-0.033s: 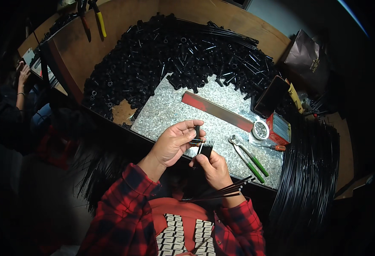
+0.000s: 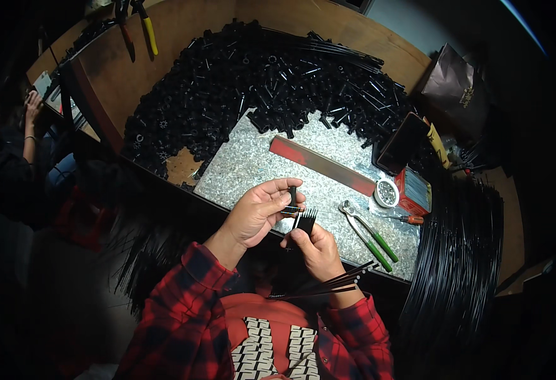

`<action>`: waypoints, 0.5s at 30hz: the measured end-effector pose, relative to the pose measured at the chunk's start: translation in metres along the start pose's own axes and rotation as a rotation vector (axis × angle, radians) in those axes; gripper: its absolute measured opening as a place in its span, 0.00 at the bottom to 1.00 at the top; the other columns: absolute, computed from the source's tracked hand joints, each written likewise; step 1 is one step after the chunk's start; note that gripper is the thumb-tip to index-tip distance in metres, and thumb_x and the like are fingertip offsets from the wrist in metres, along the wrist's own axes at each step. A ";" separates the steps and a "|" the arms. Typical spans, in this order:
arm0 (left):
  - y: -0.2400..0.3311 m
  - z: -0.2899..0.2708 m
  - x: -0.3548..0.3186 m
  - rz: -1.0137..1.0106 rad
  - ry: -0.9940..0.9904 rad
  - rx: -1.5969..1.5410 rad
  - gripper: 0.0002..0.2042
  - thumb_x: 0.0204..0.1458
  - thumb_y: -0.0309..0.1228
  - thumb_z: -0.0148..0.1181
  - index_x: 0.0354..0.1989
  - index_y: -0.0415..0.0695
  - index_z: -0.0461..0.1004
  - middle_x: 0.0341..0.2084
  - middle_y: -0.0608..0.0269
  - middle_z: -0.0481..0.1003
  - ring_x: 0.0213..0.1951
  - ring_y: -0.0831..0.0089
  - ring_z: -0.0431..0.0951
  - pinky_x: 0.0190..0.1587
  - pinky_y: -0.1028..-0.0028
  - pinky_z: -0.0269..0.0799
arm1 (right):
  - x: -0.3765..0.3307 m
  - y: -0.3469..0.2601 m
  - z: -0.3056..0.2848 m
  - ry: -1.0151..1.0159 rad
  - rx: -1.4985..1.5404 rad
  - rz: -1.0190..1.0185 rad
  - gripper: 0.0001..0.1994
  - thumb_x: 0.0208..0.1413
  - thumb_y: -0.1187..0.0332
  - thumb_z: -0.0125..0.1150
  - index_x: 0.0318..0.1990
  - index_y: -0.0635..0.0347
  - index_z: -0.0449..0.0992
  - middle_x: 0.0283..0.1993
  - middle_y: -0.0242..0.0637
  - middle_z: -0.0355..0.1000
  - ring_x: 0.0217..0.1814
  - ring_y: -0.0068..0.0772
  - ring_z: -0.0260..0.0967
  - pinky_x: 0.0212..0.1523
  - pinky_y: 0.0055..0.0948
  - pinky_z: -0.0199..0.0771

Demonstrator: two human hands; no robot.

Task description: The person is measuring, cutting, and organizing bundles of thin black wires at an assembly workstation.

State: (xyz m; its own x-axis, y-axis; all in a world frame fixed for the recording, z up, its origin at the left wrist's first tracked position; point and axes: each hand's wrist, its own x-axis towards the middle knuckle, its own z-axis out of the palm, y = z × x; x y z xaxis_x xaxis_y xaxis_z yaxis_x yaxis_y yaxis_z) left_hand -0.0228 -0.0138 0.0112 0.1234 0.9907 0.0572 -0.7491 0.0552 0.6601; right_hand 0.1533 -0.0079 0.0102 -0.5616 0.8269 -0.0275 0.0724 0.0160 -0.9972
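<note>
My left hand [image 2: 259,212] pinches a small black cylindrical part [image 2: 292,196] between thumb and fingertips, just above the metal work plate [image 2: 252,161]. My right hand [image 2: 316,250] grips a bundle of thin black rods [image 2: 328,285]; their tips fan out beside the small part [image 2: 306,217], and their long ends trail back over my wrist. The two hands nearly touch. Both sleeves are red and black plaid.
A big heap of black plastic parts [image 2: 227,88] covers the wooden bench behind the plate. Green-handled pliers [image 2: 366,231], a red bar [image 2: 322,164], a small white dish [image 2: 386,192], a red box [image 2: 414,190] and a screwdriver [image 2: 408,219] lie right. Long black rods [image 2: 461,266] are stacked at right. Another person [image 2: 25,145] sits far left.
</note>
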 end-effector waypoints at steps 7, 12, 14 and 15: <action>0.001 0.001 0.000 -0.021 0.001 0.022 0.16 0.58 0.22 0.50 0.56 0.36 0.66 0.41 0.57 0.74 0.43 0.72 0.76 0.49 0.73 0.73 | 0.001 0.001 -0.004 -0.059 -0.050 0.029 0.11 0.64 0.65 0.50 0.38 0.66 0.73 0.32 0.34 0.75 0.35 0.20 0.69 0.38 0.21 0.69; 0.002 -0.001 0.000 -0.061 -0.024 0.050 0.16 0.58 0.22 0.50 0.56 0.36 0.66 0.41 0.57 0.74 0.43 0.72 0.76 0.48 0.73 0.74 | 0.000 -0.001 -0.002 -0.047 -0.017 0.052 0.11 0.64 0.66 0.50 0.39 0.65 0.73 0.32 0.33 0.75 0.34 0.19 0.69 0.38 0.20 0.69; 0.004 0.001 -0.001 -0.074 -0.028 0.038 0.16 0.58 0.22 0.50 0.56 0.36 0.66 0.41 0.57 0.74 0.43 0.72 0.76 0.47 0.73 0.74 | 0.000 -0.002 -0.003 -0.048 -0.033 0.054 0.11 0.63 0.66 0.50 0.39 0.65 0.73 0.32 0.33 0.75 0.34 0.19 0.69 0.38 0.20 0.69; 0.003 0.000 -0.001 -0.073 -0.027 0.038 0.16 0.58 0.22 0.50 0.56 0.36 0.66 0.41 0.57 0.74 0.43 0.72 0.76 0.47 0.73 0.74 | 0.000 -0.002 -0.003 -0.049 -0.033 0.054 0.11 0.63 0.66 0.50 0.39 0.65 0.73 0.32 0.33 0.75 0.34 0.19 0.69 0.38 0.20 0.69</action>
State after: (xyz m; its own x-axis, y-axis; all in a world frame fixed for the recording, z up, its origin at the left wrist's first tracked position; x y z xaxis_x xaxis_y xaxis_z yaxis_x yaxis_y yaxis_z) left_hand -0.0254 -0.0142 0.0128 0.1947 0.9805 0.0277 -0.7120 0.1218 0.6915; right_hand 0.1554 -0.0065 0.0127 -0.5958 0.7985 -0.0855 0.1303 -0.0089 -0.9914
